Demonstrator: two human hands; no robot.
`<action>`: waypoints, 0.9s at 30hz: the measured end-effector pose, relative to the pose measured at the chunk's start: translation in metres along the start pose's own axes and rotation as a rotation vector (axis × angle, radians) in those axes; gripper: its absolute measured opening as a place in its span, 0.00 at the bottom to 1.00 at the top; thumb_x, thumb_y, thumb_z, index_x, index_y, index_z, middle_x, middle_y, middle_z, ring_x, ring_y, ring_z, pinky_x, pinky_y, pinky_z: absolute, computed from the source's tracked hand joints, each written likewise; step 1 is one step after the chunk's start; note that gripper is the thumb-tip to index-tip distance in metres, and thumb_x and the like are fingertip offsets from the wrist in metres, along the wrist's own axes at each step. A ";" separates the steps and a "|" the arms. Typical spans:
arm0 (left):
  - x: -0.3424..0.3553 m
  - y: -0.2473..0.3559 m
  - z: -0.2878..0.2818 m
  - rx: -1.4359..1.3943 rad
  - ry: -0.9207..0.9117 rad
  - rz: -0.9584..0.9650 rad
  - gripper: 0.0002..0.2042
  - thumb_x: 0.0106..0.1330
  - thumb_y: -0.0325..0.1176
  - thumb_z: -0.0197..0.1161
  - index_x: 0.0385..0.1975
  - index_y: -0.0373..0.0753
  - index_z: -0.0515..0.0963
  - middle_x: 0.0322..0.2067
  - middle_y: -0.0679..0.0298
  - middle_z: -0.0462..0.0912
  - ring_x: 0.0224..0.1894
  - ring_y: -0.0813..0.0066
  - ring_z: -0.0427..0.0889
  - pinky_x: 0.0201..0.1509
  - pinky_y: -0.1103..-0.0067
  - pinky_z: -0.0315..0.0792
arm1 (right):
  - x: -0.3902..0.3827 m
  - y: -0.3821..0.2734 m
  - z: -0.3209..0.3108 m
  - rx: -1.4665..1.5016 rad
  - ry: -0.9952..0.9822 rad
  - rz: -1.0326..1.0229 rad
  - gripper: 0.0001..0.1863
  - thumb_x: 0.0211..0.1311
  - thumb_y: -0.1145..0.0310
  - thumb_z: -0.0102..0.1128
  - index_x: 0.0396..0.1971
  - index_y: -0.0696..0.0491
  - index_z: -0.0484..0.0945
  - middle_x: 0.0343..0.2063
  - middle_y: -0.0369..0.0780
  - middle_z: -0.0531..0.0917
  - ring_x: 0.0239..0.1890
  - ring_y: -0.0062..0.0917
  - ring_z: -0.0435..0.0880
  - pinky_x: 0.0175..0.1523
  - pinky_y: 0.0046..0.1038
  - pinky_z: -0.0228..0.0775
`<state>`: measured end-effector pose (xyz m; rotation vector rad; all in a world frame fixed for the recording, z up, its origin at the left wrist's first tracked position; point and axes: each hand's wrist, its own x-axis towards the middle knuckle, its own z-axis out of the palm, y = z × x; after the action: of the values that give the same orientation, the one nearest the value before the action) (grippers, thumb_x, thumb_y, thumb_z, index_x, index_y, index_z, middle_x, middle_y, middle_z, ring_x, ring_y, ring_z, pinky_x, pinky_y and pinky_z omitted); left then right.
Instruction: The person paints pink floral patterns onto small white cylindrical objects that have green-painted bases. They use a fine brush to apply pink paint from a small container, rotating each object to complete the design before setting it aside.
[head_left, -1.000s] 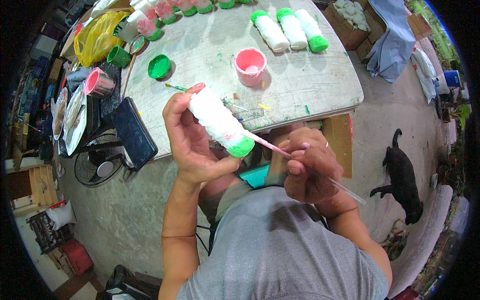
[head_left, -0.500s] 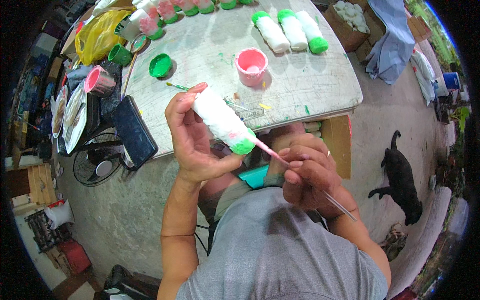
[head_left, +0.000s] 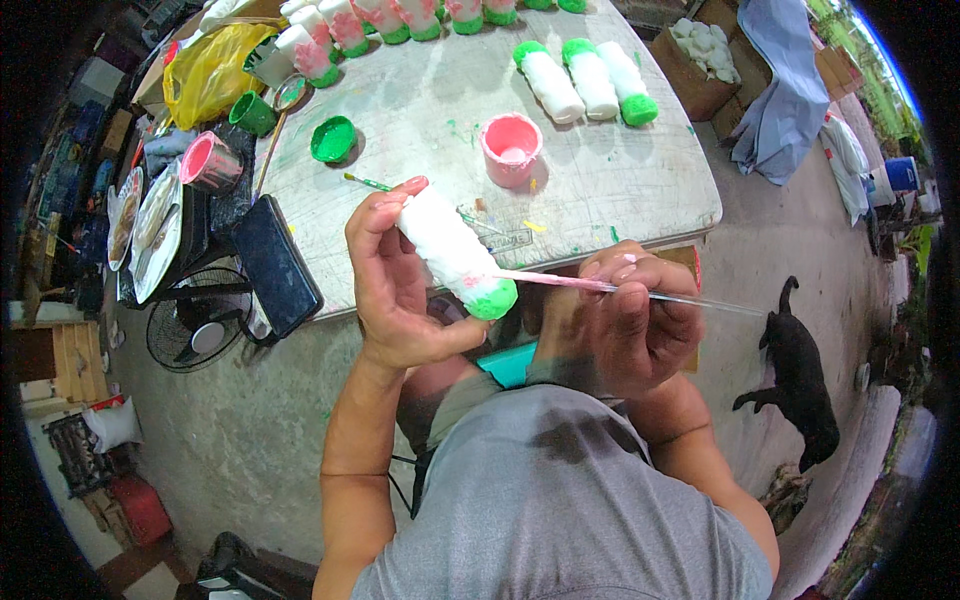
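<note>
In my left hand [head_left: 385,285] is a white, bumpy cylinder [head_left: 446,243], tilted, gripped between its two ends. Its lower end is green, with a small pink patch just above the green. My right hand [head_left: 645,315] pinches a slim paintbrush [head_left: 560,281] with a clear handle and pink-smeared front. The brush tip touches the cylinder beside the pink patch. Beyond the hands, a cup of pink paint [head_left: 511,150] stands on the table [head_left: 430,110]. Left of it sit a green paint lid [head_left: 333,139] and another thin brush [head_left: 367,182], partly behind my left fingers.
Three white-and-green cylinders [head_left: 597,85] lie at the far right of the table; several pink-painted ones [head_left: 345,28] stand along its far edge. A dark phone [head_left: 275,265] rests at the left edge, near a fan [head_left: 200,318]. A black cat [head_left: 800,370] lies on the floor at right.
My right hand has risen and moved slightly right, turning the brush from steeply slanted to nearly level. The cylinder and my left hand have shifted slightly right.
</note>
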<state>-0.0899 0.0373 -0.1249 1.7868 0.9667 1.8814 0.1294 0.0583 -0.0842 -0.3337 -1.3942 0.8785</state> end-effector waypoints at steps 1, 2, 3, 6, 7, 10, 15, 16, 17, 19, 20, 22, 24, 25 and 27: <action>0.000 0.000 0.000 -0.003 0.008 0.005 0.57 0.35 0.29 0.82 0.72 0.39 0.55 0.66 0.55 0.62 0.72 0.52 0.65 0.74 0.62 0.65 | 0.001 0.000 0.002 0.011 -0.010 0.004 0.03 0.76 0.76 0.54 0.42 0.60 0.73 0.30 0.43 0.81 0.31 0.27 0.80 0.42 0.33 0.78; 0.000 0.000 0.001 -0.006 0.015 0.010 0.57 0.35 0.29 0.82 0.72 0.39 0.55 0.66 0.55 0.63 0.72 0.53 0.65 0.74 0.62 0.65 | 0.003 -0.001 0.003 0.023 -0.019 0.009 0.03 0.76 0.76 0.54 0.41 0.60 0.73 0.30 0.43 0.81 0.31 0.27 0.80 0.41 0.33 0.78; 0.000 0.000 0.002 -0.009 0.023 0.015 0.57 0.34 0.28 0.82 0.72 0.40 0.56 0.65 0.55 0.63 0.72 0.53 0.66 0.74 0.62 0.65 | 0.005 -0.001 0.005 0.036 0.021 0.079 0.03 0.76 0.76 0.55 0.41 0.60 0.73 0.30 0.43 0.81 0.31 0.26 0.80 0.41 0.32 0.78; -0.001 -0.001 0.001 -0.055 0.014 0.003 0.57 0.34 0.28 0.82 0.72 0.40 0.56 0.65 0.54 0.63 0.72 0.52 0.66 0.74 0.62 0.65 | 0.010 -0.001 0.008 0.098 0.112 0.258 0.04 0.75 0.76 0.57 0.41 0.60 0.73 0.30 0.44 0.82 0.31 0.22 0.79 0.40 0.28 0.77; 0.000 0.000 0.002 -0.049 0.003 0.006 0.56 0.34 0.27 0.81 0.71 0.40 0.57 0.65 0.55 0.62 0.72 0.53 0.66 0.75 0.62 0.64 | 0.010 0.000 0.008 0.131 0.129 0.297 0.04 0.74 0.76 0.58 0.41 0.60 0.73 0.30 0.44 0.83 0.31 0.21 0.79 0.40 0.27 0.77; 0.005 0.003 0.003 -0.027 -0.014 0.020 0.54 0.33 0.23 0.78 0.69 0.39 0.58 0.63 0.58 0.62 0.71 0.53 0.66 0.76 0.62 0.60 | 0.011 0.006 0.010 0.071 0.096 0.283 0.04 0.73 0.77 0.59 0.41 0.60 0.73 0.31 0.44 0.83 0.30 0.19 0.79 0.39 0.24 0.76; 0.002 0.003 0.004 -0.024 0.018 0.000 0.54 0.33 0.23 0.78 0.69 0.39 0.58 0.63 0.56 0.62 0.70 0.54 0.67 0.76 0.63 0.61 | 0.010 0.010 0.006 -0.088 -0.029 0.111 0.02 0.73 0.81 0.56 0.40 0.60 0.73 0.30 0.45 0.83 0.29 0.20 0.80 0.36 0.26 0.77; 0.002 0.003 0.003 -0.022 0.006 0.016 0.54 0.33 0.24 0.79 0.69 0.39 0.58 0.63 0.56 0.62 0.70 0.54 0.67 0.75 0.63 0.61 | 0.009 0.010 0.005 -0.116 -0.029 0.076 0.02 0.73 0.81 0.55 0.40 0.60 0.73 0.30 0.45 0.83 0.29 0.21 0.80 0.35 0.26 0.77; 0.005 0.002 0.002 -0.020 -0.006 0.032 0.54 0.33 0.24 0.79 0.69 0.39 0.58 0.63 0.56 0.62 0.70 0.55 0.68 0.75 0.63 0.61 | 0.008 0.010 0.004 -0.144 -0.029 0.040 0.02 0.73 0.82 0.54 0.40 0.60 0.73 0.30 0.45 0.83 0.28 0.22 0.81 0.35 0.27 0.77; 0.005 0.001 0.001 -0.028 -0.012 0.044 0.54 0.33 0.24 0.79 0.69 0.39 0.58 0.63 0.55 0.62 0.70 0.55 0.68 0.75 0.63 0.62 | 0.005 0.009 0.003 -0.078 0.011 0.053 0.02 0.72 0.82 0.54 0.41 0.60 0.72 0.30 0.45 0.83 0.27 0.23 0.81 0.34 0.28 0.78; 0.005 0.001 0.002 -0.037 -0.006 0.039 0.54 0.33 0.24 0.80 0.69 0.39 0.58 0.63 0.55 0.62 0.70 0.56 0.68 0.75 0.63 0.62 | 0.004 0.010 0.002 -0.044 0.034 0.058 0.02 0.72 0.82 0.54 0.41 0.60 0.72 0.30 0.45 0.83 0.27 0.24 0.81 0.34 0.29 0.78; 0.005 -0.001 0.002 -0.038 0.000 0.040 0.55 0.34 0.26 0.81 0.69 0.39 0.58 0.64 0.55 0.63 0.70 0.54 0.67 0.75 0.63 0.63 | 0.003 0.016 0.003 -0.079 0.004 -0.032 0.04 0.71 0.82 0.55 0.42 0.60 0.72 0.30 0.45 0.83 0.27 0.25 0.82 0.35 0.30 0.78; 0.004 -0.003 0.002 -0.020 -0.001 0.051 0.56 0.34 0.30 0.83 0.70 0.39 0.58 0.64 0.56 0.64 0.71 0.51 0.66 0.73 0.62 0.64 | 0.003 0.019 0.001 -0.123 -0.053 -0.121 0.06 0.71 0.82 0.56 0.43 0.59 0.71 0.30 0.44 0.83 0.27 0.27 0.83 0.35 0.32 0.79; 0.003 -0.003 0.002 -0.035 0.005 0.035 0.56 0.33 0.30 0.83 0.70 0.38 0.58 0.64 0.56 0.63 0.71 0.51 0.66 0.73 0.62 0.65 | 0.003 0.020 0.000 -0.144 -0.100 -0.165 0.06 0.70 0.82 0.56 0.43 0.59 0.71 0.30 0.44 0.84 0.28 0.28 0.83 0.35 0.32 0.79; 0.002 -0.002 0.001 -0.065 0.016 0.003 0.57 0.33 0.29 0.83 0.71 0.38 0.57 0.64 0.56 0.63 0.71 0.52 0.66 0.72 0.64 0.66 | 0.002 0.016 0.001 -0.171 -0.143 -0.184 0.08 0.69 0.82 0.57 0.45 0.57 0.72 0.30 0.44 0.84 0.29 0.31 0.85 0.36 0.35 0.80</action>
<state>-0.0900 0.0401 -0.1246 1.7389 0.8984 1.9097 0.1231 0.0702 -0.0932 -0.2713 -1.6098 0.6432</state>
